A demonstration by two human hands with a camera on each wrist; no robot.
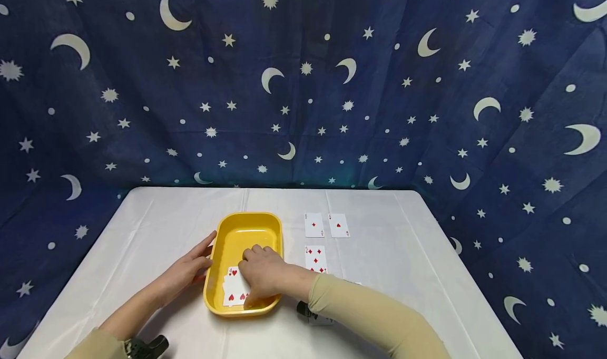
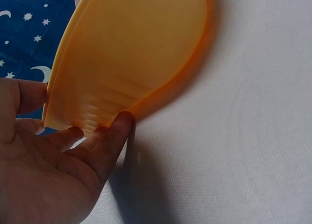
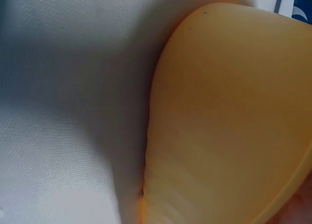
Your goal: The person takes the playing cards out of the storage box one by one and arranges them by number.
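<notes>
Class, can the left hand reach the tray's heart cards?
Probably yes: the left hand touches the tray from outside; only its wall seems between, and the heart cards lie partly uncovered.

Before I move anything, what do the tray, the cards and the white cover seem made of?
Tray: probably moulded plastic, smooth, slightly shiny, with rounded corners, no visible seams. Cards: likely thin paper, flat, crisply printed; gloss unclear. White cover: seemingly matte fabric; wrist views show fine weave.

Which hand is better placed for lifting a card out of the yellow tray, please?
Probably the right hand: it reaches into the yellow tray, partly covering the heart cards there. The left hand is outside, touching the tray's outer side.
</notes>
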